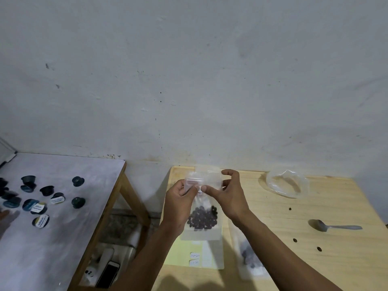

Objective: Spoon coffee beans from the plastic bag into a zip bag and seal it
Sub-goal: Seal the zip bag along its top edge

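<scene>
Zip bag (202,215) held upright over near-left part of pale wooden table (315,259), lifted clear of it, coffee beans (202,217) settled in dark clump at bottom. Long axis of bag vertical; zip strip at top running left to right, level with both thumbs. Left hand (181,201) pinched upper left part of bag, thumb in front, fingers curled behind. Right hand (227,197) pinched upper right part, thumb close to left thumb near middle of strip, index finger hooked over top right corner. Both hands closed on same bag, neither nearer than other: strip lay directly between them. Judged as sealing step, with spooning finished; not possible to tell from blur how much of zip was already pressed together. Next move likely a pinch run outward along strip from centre, each thumb towards its own side. Metal spoon (333,226) lay flat on table well off to right, bowl towards person's left, untouched. Clear plastic bag (286,183) sat crumpled at far right of table, beside wall. Several loose beans (295,240) scattered on wood between spoon and near edge. Another small bag with dark contents (251,259) lay flat under right forearm. Second table (63,238) to left carried dark coffee capsules (31,204).
</scene>
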Available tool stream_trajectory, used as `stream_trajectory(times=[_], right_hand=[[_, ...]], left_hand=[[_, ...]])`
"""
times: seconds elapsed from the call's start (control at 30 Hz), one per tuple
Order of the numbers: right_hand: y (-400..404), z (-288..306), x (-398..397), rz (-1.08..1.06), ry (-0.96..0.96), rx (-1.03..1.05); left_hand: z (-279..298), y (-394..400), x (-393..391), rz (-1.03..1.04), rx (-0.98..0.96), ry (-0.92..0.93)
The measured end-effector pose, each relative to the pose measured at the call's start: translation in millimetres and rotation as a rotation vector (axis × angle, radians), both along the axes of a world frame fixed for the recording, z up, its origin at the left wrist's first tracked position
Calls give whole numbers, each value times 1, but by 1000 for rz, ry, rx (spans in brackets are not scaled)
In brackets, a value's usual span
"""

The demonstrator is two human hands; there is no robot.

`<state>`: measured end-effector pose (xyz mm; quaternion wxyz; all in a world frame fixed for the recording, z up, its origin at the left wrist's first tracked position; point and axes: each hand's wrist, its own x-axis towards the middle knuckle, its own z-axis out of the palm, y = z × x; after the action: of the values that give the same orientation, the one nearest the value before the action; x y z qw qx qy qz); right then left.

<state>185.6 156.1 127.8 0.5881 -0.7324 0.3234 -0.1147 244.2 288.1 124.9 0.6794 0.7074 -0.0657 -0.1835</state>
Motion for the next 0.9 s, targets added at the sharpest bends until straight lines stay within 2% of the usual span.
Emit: stream_trajectory(times=[0.07,0.23,0.43,0.63,0.7,0.8,0.9], right_hand=[[-2,-3,0,21,11,85],[-7,-4,1,71,39,90],[-14,-20,-2,112,53,158],[-31,-43,-21,352,221,247],[-38,-55,-22,320,222,250],[-49,-71,-14,175,204,243],[-59,-87,-1,118,228,179]], left_hand=[[-1,1,0,-21,-6,9],[-8,2,2,-18,-20,28],[-21,-3,12,43,70,92],[-34,-18,34,116,83,209],[-39,-26,38,62,115,223],[-57,-34,37,-199,259,252],[-81,-39,38,-321,461,176]])
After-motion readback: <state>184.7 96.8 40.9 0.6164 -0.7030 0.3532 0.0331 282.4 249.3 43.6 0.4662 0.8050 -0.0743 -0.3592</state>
